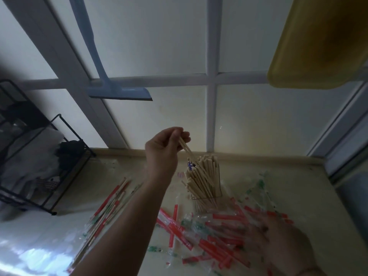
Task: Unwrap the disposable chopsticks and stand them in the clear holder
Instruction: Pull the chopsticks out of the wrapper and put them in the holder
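Observation:
My left hand [165, 148] is raised above the counter and pinches a pair of bare wooden chopsticks [186, 149] by their top ends. Their lower ends reach into the clear holder [207, 196], which is packed with several upright chopsticks [203, 176]. My right hand [278, 242] is blurred and lies low at the right on a heap of red and clear wrappers [209, 234]; whether it grips any I cannot tell. Wrapped chopsticks [111, 204] lie in a loose pile left of my left forearm.
A black wire rack [49, 166] with white bags stands at the left. A blue squeegee [119, 92] hangs on the window behind. A yellow tub [318, 46] hangs at the top right. More clear wrappers [264, 188] lie right of the holder on the cream counter [298, 196].

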`<state>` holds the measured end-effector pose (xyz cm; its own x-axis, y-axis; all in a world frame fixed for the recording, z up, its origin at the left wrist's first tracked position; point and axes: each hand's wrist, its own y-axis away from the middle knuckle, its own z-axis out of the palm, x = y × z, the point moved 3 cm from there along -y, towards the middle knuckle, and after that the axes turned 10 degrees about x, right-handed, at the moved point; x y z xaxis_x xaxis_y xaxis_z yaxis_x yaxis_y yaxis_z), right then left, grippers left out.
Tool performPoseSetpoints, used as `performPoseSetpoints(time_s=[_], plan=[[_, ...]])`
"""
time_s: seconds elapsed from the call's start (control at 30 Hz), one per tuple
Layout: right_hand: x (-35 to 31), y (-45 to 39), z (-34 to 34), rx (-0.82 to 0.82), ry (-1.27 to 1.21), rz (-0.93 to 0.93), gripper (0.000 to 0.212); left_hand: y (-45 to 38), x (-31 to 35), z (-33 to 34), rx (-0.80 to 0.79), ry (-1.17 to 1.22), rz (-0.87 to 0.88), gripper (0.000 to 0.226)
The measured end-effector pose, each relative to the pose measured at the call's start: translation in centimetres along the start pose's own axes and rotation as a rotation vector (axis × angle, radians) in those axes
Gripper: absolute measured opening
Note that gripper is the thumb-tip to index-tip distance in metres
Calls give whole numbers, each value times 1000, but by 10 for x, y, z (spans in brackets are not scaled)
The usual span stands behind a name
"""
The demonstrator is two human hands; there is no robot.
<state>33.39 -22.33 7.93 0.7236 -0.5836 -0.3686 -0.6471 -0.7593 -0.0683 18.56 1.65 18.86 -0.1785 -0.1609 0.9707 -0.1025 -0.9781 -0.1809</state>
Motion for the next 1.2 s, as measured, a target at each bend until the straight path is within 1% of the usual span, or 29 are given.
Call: performPoseSetpoints(time_s=[0.03, 0.07, 0.17, 0.27, 0.33, 0.37, 0.43, 0.47, 0.5, 0.57, 0.6, 0.63, 0.73, 0.77, 0.83, 0.93, 0.97, 1.07, 1.13, 1.2], plan=[[-2, -10, -3, 90, -44, -28, 29, 1, -6, 4, -33, -47, 34, 15], [-6, -16, -5, 119, -60, -30, 28, 1, -13, 9, -66, -99, 66, 15], [-26, -38, -7, 104, -104, -70, 21, 3, -37, 16, -152, -302, 127, 14], [-41, -48, -9, 164, -148, -136, 16, 2, -63, 20, -241, -603, 220, 15], [-45, -49, -5, 199, -169, -157, 13, 5, -74, 21, -331, -843, 311, 19], [-48, -48, -4, 226, -170, -181, 13, 7, -78, 22, -347, -917, 368, 20], [-51, -46, -3, 253, -183, -193, 12, 10, -80, 21, -332, -953, 460, 22], [-51, -45, -1, 247, -195, -199, 11, 11, -79, 20, -320, -931, 470, 25], [-53, -44, -1, 242, -206, -202, 11, 11, -76, 19, -315, -884, 441, 32], [-58, -42, -1, 250, -229, -221, 10, 11, -71, 14, -305, -760, 309, 47], [-61, -42, 0, 260, -250, -243, 6, 10, -67, 9, -279, -710, 250, 50], [-66, -42, 0, 258, -274, -259, 8, 8, -65, 0, -240, -679, 201, 48], [-84, -41, 7, 284, -330, -339, 10, 2, -77, -48, -87, -655, 109, 29], [-93, -41, 8, 294, -348, -373, 13, 0, -87, -71, -41, -707, 95, 24], [-115, -40, 14, 291, -404, -443, 17, 0, -113, -123, 25, -886, 48, 19], [-155, -29, 33, 186, -487, -525, 9, 7, -141, -202, 98, -1132, -20, 20], [-170, -24, 43, 134, -495, -551, 7, 10, -148, -224, 98, -1211, -26, 22], [-213, -12, 75, -30, -501, -593, 15, 13, -167, -273, 33, -1449, -102, 29], [-241, -11, 98, -103, -447, -626, 15, 12, -178, -291, -29, -1537, -127, 27], [-263, -16, 122, -205, -400, -611, 21, 10, -185, -302, -55, -1561, -105, 23]])
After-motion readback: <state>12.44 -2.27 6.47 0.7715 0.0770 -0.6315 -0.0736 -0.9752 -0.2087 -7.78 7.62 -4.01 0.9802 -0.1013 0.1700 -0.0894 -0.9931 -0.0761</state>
